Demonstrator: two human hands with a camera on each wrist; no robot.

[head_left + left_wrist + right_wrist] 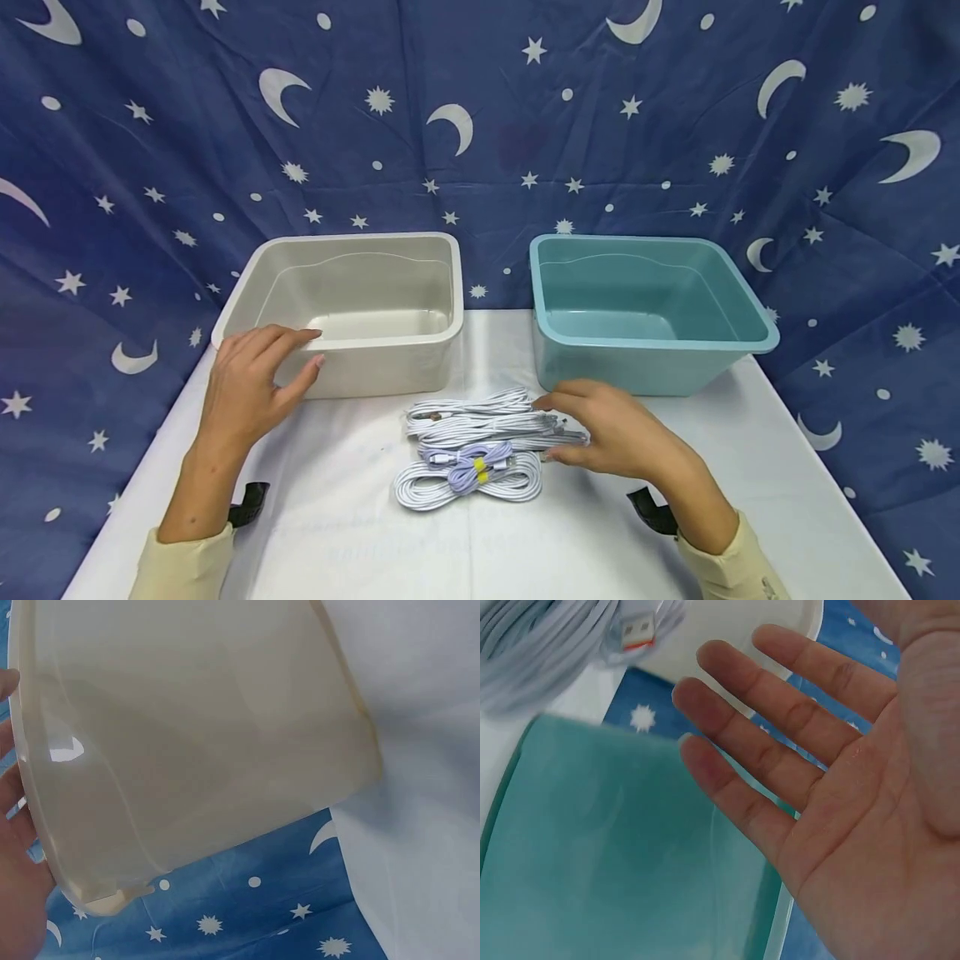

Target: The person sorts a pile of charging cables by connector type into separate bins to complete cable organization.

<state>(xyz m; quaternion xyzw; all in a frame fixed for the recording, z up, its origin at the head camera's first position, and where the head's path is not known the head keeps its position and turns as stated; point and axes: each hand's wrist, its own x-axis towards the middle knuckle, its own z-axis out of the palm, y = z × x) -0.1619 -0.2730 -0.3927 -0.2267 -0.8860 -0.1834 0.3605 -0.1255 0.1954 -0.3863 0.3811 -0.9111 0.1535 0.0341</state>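
Observation:
Bundled white cables (480, 433) lie on the table between two bins, with a coiled white cable (415, 493) in front of them. On top of that coil rests a small lavender cable (459, 477) with a yellow tie. My right hand (611, 425) is at the right end of the bundles, fingers spread and palm bare in the right wrist view, where a USB plug (639, 631) shows. My left hand (251, 379) is at the front left rim of the beige bin (382, 367), fingers loosely extended along the rim.
A teal bin (615, 367) stands at the back right, beyond my right hand. Both bins look empty inside. A white cloth (360, 542) covers the table, and a blue curtain (495, 150) with moons and stars hangs close behind and at the sides.

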